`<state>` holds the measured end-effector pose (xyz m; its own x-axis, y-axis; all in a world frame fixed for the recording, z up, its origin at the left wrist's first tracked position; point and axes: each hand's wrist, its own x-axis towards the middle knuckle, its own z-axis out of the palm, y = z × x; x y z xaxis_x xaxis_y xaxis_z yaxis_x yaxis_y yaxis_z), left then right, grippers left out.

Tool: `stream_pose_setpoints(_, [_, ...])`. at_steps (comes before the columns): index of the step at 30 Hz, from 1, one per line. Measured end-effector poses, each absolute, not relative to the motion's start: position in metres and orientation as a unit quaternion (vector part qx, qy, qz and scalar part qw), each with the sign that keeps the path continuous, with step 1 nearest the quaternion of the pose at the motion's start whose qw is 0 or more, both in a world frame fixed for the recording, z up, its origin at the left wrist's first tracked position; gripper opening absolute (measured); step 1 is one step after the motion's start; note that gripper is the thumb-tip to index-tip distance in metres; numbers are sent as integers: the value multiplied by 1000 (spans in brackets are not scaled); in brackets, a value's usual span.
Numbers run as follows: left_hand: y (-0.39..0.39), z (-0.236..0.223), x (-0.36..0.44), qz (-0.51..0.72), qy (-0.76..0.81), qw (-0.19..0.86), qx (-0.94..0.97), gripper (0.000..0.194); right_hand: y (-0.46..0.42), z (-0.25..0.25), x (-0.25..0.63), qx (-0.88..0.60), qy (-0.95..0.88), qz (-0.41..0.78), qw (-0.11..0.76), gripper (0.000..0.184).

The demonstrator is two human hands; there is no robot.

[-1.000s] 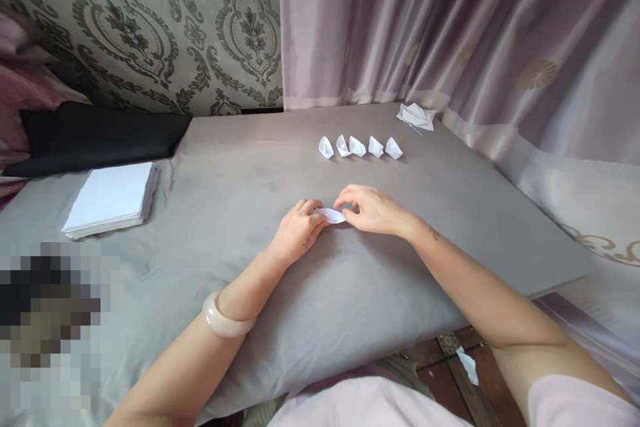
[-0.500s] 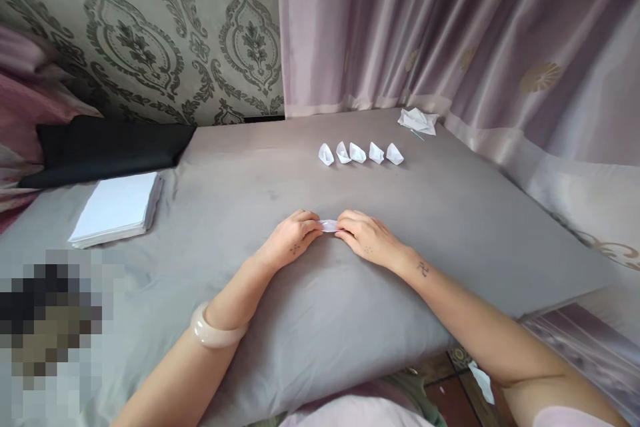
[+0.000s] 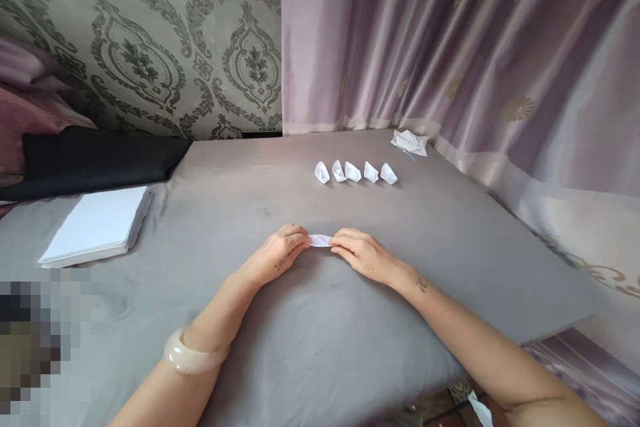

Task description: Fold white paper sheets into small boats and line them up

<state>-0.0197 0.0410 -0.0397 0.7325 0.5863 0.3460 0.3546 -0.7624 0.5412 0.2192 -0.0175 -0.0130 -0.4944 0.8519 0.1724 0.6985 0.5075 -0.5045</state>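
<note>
A small folded white paper is stretched between my two hands above the grey cloth. My left hand pinches its left end, with a pale bangle around that wrist. The right end sits between the thumb and fingers of my right hand. Only the middle strip of the paper shows; both ends are hidden by my fingers. Beyond my hands, several small folded paper boats stand in a row.
A thick stack of white paper lies at the left, before a black cloth. More folded paper rests at the far right corner by the curtain. A paper scrap is on the floor.
My right hand has closed onto the paper's right end, where its fingers were looser before. The hands have drawn slightly apart, showing the paper as a longer strip. The view has tilted upward.
</note>
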Motion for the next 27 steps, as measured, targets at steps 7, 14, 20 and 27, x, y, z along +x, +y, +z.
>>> stream_pose_setpoints(7, [42,-38,-20,254,267,227,901,28,-13,-16,212,-449,-853,164,208,25])
stream_pose_setpoints(14, [54,-43,-23,362,431,145,814,25,18,-13,196,-524,-812,145,214,27])
stream_pose_setpoints(20, [63,-50,-29,402,535,178,722,32,72,-6,164,-657,-735,78,148,32])
stream_pose_setpoints(27, [64,-59,-28,381,525,160,744,34,115,-8,141,-711,-688,58,133,39])
